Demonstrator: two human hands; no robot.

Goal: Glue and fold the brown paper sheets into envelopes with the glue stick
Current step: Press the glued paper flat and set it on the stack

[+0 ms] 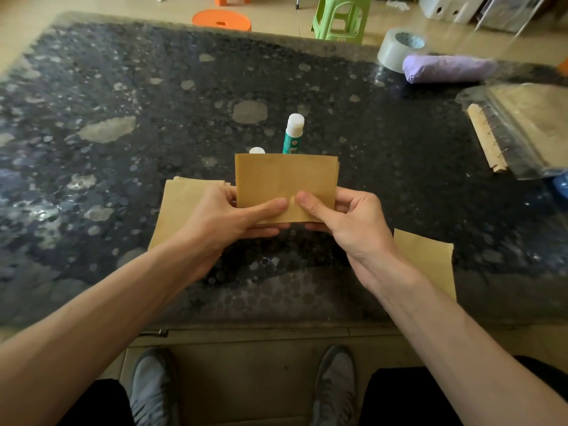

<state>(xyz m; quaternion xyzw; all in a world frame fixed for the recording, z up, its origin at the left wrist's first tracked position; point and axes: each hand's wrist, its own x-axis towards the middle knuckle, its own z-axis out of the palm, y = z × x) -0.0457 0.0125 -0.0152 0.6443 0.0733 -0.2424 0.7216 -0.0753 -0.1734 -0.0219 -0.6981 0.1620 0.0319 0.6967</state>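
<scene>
Brown folded sheet (285, 179): was held above the speckled table (123, 179), just in front of the person.
Left hand (233, 216): was clamped on its lower edge, thumb in front.
Right hand (347, 222): was clamped likewise.
Glue stick (293, 133): was stood just behind the sheet.

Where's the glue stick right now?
Head view, centre: the glue stick stands on the table just behind the folded brown paper held in the left hand and right hand, its base hidden by that paper.
</scene>
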